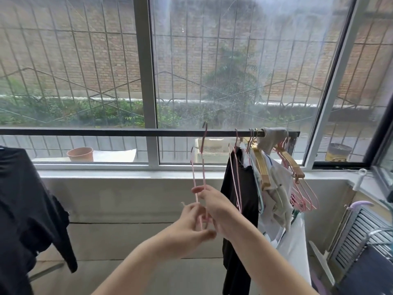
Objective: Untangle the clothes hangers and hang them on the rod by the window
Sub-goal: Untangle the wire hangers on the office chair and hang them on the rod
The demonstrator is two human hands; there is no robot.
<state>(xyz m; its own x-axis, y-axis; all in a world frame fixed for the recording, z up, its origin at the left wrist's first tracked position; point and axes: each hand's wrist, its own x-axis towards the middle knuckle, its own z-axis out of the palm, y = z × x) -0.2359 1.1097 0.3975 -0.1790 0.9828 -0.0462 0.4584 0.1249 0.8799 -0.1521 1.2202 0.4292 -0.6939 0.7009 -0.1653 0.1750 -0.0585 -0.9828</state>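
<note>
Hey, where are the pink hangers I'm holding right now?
The pink hangers are in the middle of the head view, held by both hands, one hook at the rod, left of the black garment.

Brightness: even, soft daylight, moderately bright.
Source: the window [234, 71], facing the camera.
Glare: pale streaks and hazy reflections on the glass.
Shadows: faint; black shirt [27, 209] at left loses detail.
Blur: fingers [209, 233] slightly smeared.
Distortion: wide-angle; window frame [331, 81] leans at right.
</note>
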